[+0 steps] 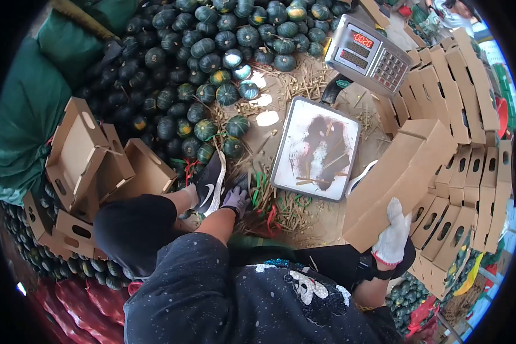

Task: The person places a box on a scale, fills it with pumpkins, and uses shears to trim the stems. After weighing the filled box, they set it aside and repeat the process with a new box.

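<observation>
My left hand (pixel 237 202), in a pale purple glove, is low beside the black-and-white sneaker (pixel 213 182). Its fingers curl over something dark among green and red ties (pixel 264 198); I cannot make out what it is. On the right, my right hand (pixel 393 234), in a white knit glove, grips the near edge of a brown cardboard box (pixel 393 183), which stands tilted over my thigh. A platform scale (pixel 316 150) lies between the hands, its white plate dirty and strewn with bits of stalk. Its display head (pixel 367 54) shows red digits.
Dark green squashes (pixel 206 63) are heaped at the back and left. Folded cartons (pixel 461 103) stand in rows on the right; several open boxes (pixel 83 155) are stacked on the left. Green sacks (pixel 23 109) and red net sacks (pixel 83 304) border the left side. Dry stalks (pixel 301 74) litter the floor.
</observation>
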A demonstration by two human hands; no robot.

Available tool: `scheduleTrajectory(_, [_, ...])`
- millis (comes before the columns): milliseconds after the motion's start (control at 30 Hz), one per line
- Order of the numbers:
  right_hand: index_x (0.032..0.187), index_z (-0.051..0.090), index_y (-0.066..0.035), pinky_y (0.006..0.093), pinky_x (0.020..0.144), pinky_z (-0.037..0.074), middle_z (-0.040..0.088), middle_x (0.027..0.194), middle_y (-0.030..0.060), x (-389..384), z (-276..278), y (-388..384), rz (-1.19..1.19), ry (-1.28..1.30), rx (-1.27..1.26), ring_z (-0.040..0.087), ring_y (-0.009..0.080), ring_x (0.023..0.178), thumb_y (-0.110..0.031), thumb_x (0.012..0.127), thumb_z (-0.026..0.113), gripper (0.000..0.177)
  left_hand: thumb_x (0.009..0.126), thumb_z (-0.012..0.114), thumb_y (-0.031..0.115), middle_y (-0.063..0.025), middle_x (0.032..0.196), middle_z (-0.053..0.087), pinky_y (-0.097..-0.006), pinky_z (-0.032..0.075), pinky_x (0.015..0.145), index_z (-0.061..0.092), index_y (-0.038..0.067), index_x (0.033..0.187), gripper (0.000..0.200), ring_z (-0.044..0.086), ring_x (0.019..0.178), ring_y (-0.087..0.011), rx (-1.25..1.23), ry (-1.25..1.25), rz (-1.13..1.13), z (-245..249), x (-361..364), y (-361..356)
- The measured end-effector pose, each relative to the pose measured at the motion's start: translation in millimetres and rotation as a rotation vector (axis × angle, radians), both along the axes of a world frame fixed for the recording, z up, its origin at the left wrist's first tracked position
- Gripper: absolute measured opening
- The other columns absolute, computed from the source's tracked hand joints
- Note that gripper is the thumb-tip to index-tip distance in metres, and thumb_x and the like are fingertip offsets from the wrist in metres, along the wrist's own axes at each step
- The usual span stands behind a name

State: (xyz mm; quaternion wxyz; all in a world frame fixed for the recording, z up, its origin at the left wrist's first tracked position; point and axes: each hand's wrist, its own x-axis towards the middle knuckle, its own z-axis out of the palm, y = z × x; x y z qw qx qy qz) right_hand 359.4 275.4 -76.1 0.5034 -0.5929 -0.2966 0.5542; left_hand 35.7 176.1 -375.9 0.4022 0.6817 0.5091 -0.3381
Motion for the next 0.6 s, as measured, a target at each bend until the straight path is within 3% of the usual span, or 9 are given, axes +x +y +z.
scheduleTrajectory(67, [0.141, 0.045, -0.002, 0.0344, 0.093, 0.051, 0.060, 0.126, 0.0095, -3.5, 7.2, -3.2, -0.002, 0.015, 0.028, 0.062, 0.0203, 0.110, -0.014, 0.098, 0.059, 0.046, 0.084, 0.061, 0.045, -0.0177, 0.154, 0.037, -0.0519, 0.025, 0.118, 0.051, 0.014, 0.141, 0.066, 0.030, 0.143, -0.0405, -0.093, 0.021, 0.240, -79.1, -16.4, -28.4])
scheduleTrajectory(100, [0.139, 0.046, -0.002, 0.0334, 0.093, 0.051, 0.061, 0.124, 0.0091, -3.7, 10.9, -6.0, -0.005, 0.022, 0.034, 0.062, 0.0196, 0.109, -0.013, 0.098, 0.059, 0.044, 0.084, 0.063, 0.050, -0.0173, 0.155, 0.037, -0.0489, 0.028, 0.117, 0.052, 0.015, 0.142, 0.068, 0.034, 0.142, -0.0372, -0.208, 0.031, 0.479, -87.0, -20.0, -30.7])
scheduleTrajectory(133, [0.139, 0.046, -0.002, 0.0334, 0.093, 0.051, 0.061, 0.124, 0.0091, 0.8, 9.4, -7.7, -0.010, 0.025, 0.049, 0.062, 0.0196, 0.109, -0.013, 0.098, 0.059, 0.044, 0.084, 0.063, 0.050, -0.0173, 0.155, 0.037, -0.0489, 0.028, 0.117, 0.052, 0.015, 0.142, 0.068, 0.034, 0.142, -0.0372, -0.192, 0.031, 0.475, -95.7, -19.5, -31.3])
scheduleTrajectory(267, [0.136, 0.049, -0.001, 0.0332, 0.091, 0.053, 0.063, 0.119, 0.0086, 6.6, 8.3, -17.8, -0.035, -0.031, 0.050, 0.064, 0.0195, 0.104, -0.016, 0.097, 0.061, 0.043, 0.082, 0.063, 0.058, -0.0098, 0.150, 0.048, -0.0414, 0.041, 0.108, 0.052, 0.021, 0.143, 0.072, 0.048, 0.135, -0.0268, -0.337, -0.014, -0.043, -46.8, -10.0, -5.8])
scheduleTrajectory(333, [0.135, 0.050, -0.001, 0.0334, 0.090, 0.053, 0.064, 0.117, 0.0086, 7.2, 13.2, -20.9, -0.015, -0.027, 0.043, 0.065, 0.0196, 0.103, -0.018, 0.097, 0.063, 0.044, 0.078, 0.063, 0.065, -0.0088, 0.139, 0.059, -0.0419, 0.045, 0.104, 0.060, 0.019, 0.136, 0.075, 0.057, 0.126, -0.0258, -0.187, -0.069, 0.140, -50.8, -8.9, 14.6])
scheduleTrajectory(367, [0.135, 0.050, -0.001, 0.0336, 0.089, 0.054, 0.063, 0.117, 0.0088, 9.7, 13.4, -23.9, -0.006, -0.028, 0.052, 0.065, 0.0198, 0.103, -0.019, 0.096, 0.064, 0.046, 0.079, 0.062, 0.065, -0.0093, 0.132, 0.064, -0.0438, 0.048, 0.100, 0.065, 0.016, 0.130, 0.071, 0.061, 0.120, -0.0293, -0.171, -0.150, 0.050, 0.1, -1.3, 45.7])
scheduleTrajectory(400, [0.135, 0.050, -0.001, 0.0338, 0.089, 0.054, 0.063, 0.118, 0.0091, 12.6, 13.5, -28.9, -0.001, -0.030, 0.061, 0.065, 0.0200, 0.103, -0.021, 0.095, 0.066, 0.047, 0.078, 0.064, 0.062, -0.0107, 0.129, 0.066, -0.0436, 0.049, 0.099, 0.067, 0.014, 0.126, 0.067, 0.062, 0.119, -0.0293, -0.141, -0.111, 0.084, -33.1, -1.1, 56.4])
scheduleTrajectory(467, [0.136, 0.049, -0.001, 0.0339, 0.088, 0.054, 0.063, 0.118, 0.0097, 17.2, 13.2, -33.7, -0.021, -0.060, 0.008, 0.065, 0.0208, 0.103, -0.023, 0.094, 0.067, 0.051, 0.076, 0.070, 0.058, -0.0120, 0.118, 0.070, -0.0424, 0.050, 0.097, 0.072, 0.010, 0.113, 0.061, 0.066, 0.110, -0.0304, 0.129, 0.081, 0.315, 47.0, 18.3, 87.1])
scheduleTrajectory(600, [0.137, 0.048, -0.002, 0.0334, 0.089, 0.054, 0.062, 0.120, 0.0103, 23.6, 5.7, -31.8, -0.035, -0.064, 0.031, 0.065, 0.0221, 0.104, -0.024, 0.093, 0.069, 0.054, 0.069, 0.073, 0.068, -0.0118, 0.149, 0.048, -0.0503, 0.042, 0.107, 0.052, 0.016, 0.139, 0.090, 0.048, 0.135, -0.0336, 0.271, 0.097, 0.374, 33.3, 39.1, 113.1])
